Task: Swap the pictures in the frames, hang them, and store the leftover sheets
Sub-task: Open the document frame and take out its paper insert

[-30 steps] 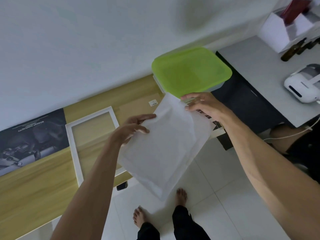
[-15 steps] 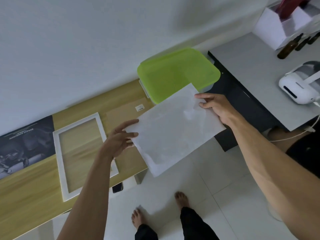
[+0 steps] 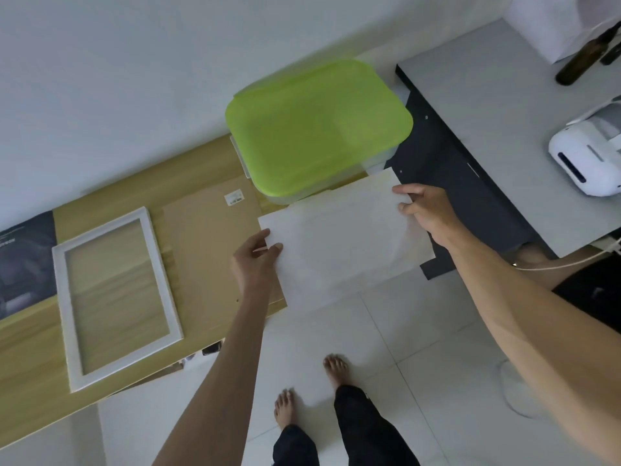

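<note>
A white sheet (image 3: 342,237) was held flat in the air by both hands, over the right end of the wooden tabletop (image 3: 30,381) and the floor past it. The left hand (image 3: 257,260) pinched its left edge, thumb on top. The right hand (image 3: 425,210) pinched its far right corner the same way. Just behind the sheet sat a box with a green lid (image 3: 316,129), at the tabletop's right end by the wall. A brown backing board (image 3: 208,237) lay left of the sheet. A white frame (image 3: 111,294) lay left of the board. A dark picture (image 3: 23,260) lay at the far left edge.
</note>
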A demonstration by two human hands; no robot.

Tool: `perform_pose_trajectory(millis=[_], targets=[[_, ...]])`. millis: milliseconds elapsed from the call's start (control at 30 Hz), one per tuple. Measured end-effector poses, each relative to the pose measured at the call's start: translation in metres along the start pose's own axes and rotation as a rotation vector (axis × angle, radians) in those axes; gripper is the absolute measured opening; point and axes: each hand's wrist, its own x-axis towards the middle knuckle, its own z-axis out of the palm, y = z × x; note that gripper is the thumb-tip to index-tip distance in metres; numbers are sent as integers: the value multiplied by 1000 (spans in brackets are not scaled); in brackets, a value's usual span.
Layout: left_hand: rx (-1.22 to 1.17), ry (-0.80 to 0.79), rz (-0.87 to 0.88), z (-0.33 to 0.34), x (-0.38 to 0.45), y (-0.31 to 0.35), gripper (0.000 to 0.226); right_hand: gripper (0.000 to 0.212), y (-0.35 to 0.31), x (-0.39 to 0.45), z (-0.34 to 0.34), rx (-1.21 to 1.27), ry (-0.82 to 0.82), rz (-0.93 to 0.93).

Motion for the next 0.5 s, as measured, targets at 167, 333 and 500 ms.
perform_pose_trajectory(millis=[167, 333, 500], targets=[[151, 64, 59, 10, 13, 1, 38, 44, 19, 22, 4, -36, 49, -35], [231, 95, 99, 20, 18, 3, 42, 44, 26, 29, 9, -59, 119, -42], [291, 98, 135, 23, 18, -2, 42, 41, 24, 31, 14, -103, 185, -52]])
